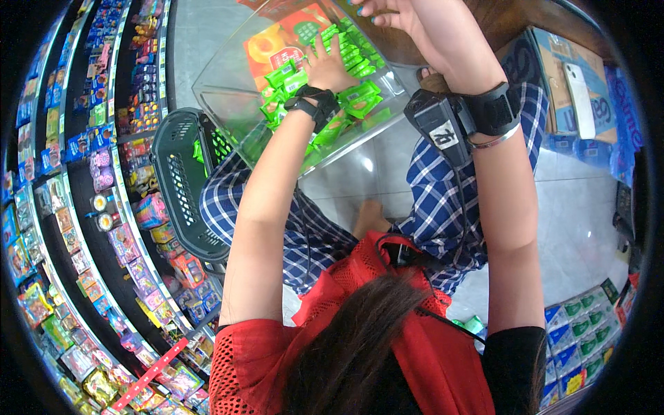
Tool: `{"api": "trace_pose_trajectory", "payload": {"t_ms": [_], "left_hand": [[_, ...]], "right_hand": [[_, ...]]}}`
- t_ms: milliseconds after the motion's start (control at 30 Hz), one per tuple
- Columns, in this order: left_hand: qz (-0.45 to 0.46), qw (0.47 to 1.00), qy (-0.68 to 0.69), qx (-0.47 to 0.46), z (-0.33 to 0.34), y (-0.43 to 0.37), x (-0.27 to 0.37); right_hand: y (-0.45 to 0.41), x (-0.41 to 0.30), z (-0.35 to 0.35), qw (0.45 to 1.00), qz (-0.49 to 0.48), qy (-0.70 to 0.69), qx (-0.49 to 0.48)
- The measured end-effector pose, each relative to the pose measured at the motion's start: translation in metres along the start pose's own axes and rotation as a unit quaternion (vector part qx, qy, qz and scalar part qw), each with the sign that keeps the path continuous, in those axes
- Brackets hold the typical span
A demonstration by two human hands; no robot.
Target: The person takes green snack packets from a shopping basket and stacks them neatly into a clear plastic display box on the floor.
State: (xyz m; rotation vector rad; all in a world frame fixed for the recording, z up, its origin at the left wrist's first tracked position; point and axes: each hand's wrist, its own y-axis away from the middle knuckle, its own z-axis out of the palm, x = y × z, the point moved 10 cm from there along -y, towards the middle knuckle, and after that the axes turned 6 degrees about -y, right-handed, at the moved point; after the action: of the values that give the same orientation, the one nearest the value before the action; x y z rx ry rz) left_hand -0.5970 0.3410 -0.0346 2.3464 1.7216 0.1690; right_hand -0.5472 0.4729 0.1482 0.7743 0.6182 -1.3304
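Observation:
A clear plastic bin [223,111] stands tilted between my knees, with many small green packets [357,98] inside. My left hand [329,67] is down in the bin, palm side on the packets and fingers spread; it grips nothing that I can see. An orange sheet printed with fruit [267,44] shows at the bin's left and far side. At the top edge of the view is my right hand [391,14], just outside the bin's right side. Its fingers are loosely bent and apart, with nothing seen in them, and part of it is cut off by the frame.
A dark green plastic basket [176,181] with some green packets sits by my left knee. Shelves of packaged goods [104,171] line the left. On the right, a white phone [579,101] lies on a cardboard box [557,62]. Several packs [581,332] are stacked lower right.

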Motion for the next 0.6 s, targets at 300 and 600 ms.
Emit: {"api": "trace_pose_trajectory", "payload": {"t_ms": [300, 600], "left_hand": [[0.119, 0.947, 0.032, -0.295, 0.073, 0.034, -0.006], [0.139, 0.975, -0.014, -0.175, 0.078, 0.038, 0.017]], "right_hand": [[0.000, -0.010, -0.020, 0.999, -0.025, 0.004, 0.034], [-0.005, -0.015, -0.028, 0.998, -0.054, -0.014, 0.027]]}}
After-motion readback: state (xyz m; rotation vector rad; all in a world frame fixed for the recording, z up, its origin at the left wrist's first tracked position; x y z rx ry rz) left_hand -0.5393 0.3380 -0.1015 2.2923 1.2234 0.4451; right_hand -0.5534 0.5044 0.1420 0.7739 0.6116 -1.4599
